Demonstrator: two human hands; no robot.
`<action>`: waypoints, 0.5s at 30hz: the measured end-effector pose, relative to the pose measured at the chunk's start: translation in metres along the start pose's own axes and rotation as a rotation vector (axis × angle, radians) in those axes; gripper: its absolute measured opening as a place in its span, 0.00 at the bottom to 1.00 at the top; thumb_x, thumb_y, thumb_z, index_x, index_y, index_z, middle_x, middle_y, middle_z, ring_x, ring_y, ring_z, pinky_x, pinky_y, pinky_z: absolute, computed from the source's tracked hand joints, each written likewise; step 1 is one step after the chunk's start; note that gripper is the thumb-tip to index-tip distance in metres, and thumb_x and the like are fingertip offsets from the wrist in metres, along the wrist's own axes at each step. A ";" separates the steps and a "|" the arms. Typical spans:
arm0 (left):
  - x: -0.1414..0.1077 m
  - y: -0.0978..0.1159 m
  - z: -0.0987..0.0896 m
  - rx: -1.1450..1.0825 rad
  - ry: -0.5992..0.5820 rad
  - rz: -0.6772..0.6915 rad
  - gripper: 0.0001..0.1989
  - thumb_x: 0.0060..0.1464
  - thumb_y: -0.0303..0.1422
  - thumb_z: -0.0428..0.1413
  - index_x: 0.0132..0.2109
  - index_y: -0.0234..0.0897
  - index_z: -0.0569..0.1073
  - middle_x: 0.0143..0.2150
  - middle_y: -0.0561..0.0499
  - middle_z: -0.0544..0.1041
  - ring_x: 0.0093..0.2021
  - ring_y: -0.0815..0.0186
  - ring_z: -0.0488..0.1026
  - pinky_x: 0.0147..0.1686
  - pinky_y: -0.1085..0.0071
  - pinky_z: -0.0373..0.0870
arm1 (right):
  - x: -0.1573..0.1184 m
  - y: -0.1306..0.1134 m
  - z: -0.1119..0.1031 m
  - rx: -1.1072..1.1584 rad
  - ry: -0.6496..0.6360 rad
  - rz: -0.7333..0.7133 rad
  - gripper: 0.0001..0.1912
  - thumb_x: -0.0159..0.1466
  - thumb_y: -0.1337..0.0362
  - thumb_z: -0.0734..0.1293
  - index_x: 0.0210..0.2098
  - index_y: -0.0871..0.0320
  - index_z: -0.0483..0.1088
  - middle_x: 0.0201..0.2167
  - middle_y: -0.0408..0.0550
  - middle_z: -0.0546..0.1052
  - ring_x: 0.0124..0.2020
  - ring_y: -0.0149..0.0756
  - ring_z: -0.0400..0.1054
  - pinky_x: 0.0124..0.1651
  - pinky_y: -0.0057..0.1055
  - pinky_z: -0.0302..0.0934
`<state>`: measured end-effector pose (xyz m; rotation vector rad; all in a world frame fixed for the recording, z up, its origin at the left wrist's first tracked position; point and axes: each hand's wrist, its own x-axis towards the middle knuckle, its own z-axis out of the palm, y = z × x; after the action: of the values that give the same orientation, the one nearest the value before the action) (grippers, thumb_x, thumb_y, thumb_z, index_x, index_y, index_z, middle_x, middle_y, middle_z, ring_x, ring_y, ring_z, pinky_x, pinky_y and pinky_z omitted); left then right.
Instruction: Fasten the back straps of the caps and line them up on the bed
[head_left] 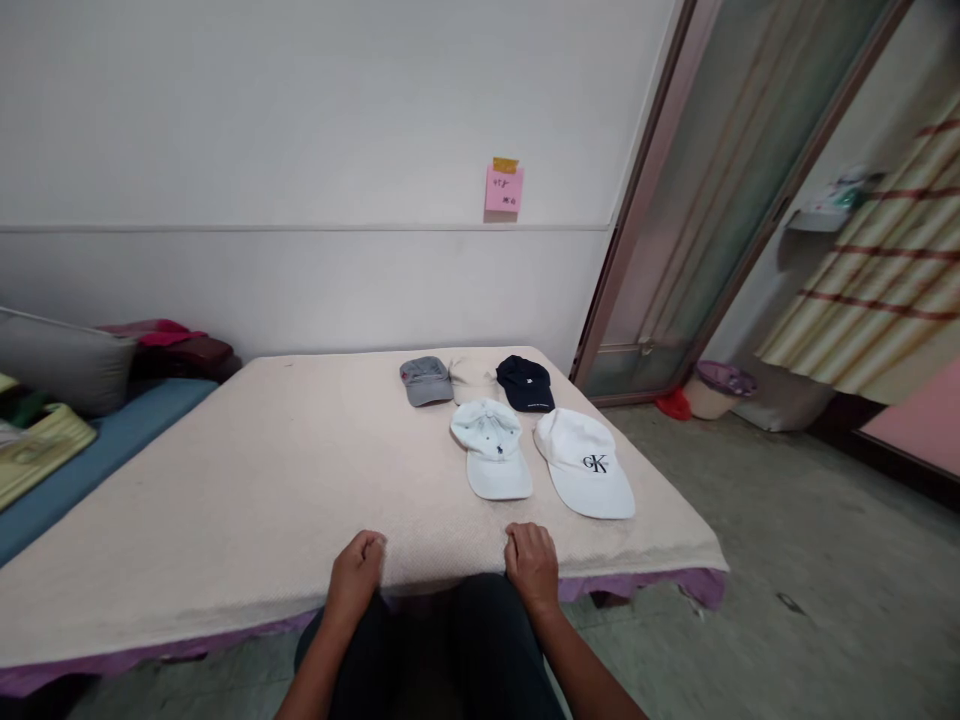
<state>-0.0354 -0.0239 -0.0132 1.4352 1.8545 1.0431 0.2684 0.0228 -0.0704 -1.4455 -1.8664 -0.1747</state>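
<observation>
My left hand [358,572] rests at the near edge of the cream-covered bed [247,500], its fingers curled closed with nothing showing in them. My right hand [532,562] lies on the same edge, also loosely closed, just below a pale mint baseball cap [493,450] with a small dark logo. To the right of that cap is a white baseball cap [587,465] with dark letters. Behind them, a grey cap [426,381], a beige cap [472,379] and a navy cap [526,384] form a row. Neither hand touches a cap.
A pink note [503,190] is taped to the white wall. At the left are a grey cushion [64,360] and a blue mat [157,415]. Sliding glass doors [682,220], a bin [709,392] and a red dustpan-like object [673,403] stand at the right.
</observation>
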 end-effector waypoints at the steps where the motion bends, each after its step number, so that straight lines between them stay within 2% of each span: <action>1: 0.000 0.000 0.000 0.001 -0.001 0.001 0.12 0.60 0.38 0.53 0.41 0.33 0.73 0.37 0.50 0.76 0.36 0.64 0.74 0.38 0.62 0.73 | 0.000 0.000 0.000 0.002 0.002 0.000 0.08 0.61 0.74 0.59 0.34 0.57 0.67 0.29 0.48 0.68 0.34 0.41 0.59 0.40 0.36 0.52; 9: -0.001 -0.003 -0.004 0.002 0.009 -0.009 0.12 0.60 0.38 0.53 0.41 0.33 0.73 0.37 0.50 0.76 0.36 0.64 0.74 0.38 0.62 0.73 | 0.000 0.000 0.000 0.013 0.008 -0.006 0.08 0.61 0.74 0.59 0.34 0.57 0.67 0.29 0.47 0.68 0.34 0.41 0.59 0.40 0.36 0.52; 15: -0.005 -0.006 -0.018 -0.017 0.053 -0.024 0.13 0.60 0.39 0.53 0.39 0.33 0.73 0.36 0.51 0.76 0.35 0.64 0.74 0.37 0.63 0.72 | 0.000 0.000 -0.001 0.016 0.010 -0.007 0.08 0.61 0.74 0.59 0.34 0.57 0.67 0.29 0.48 0.68 0.34 0.41 0.59 0.40 0.36 0.52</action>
<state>-0.0514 -0.0338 -0.0089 1.3849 1.8904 1.0923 0.2686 0.0221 -0.0691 -1.4249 -1.8615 -0.1695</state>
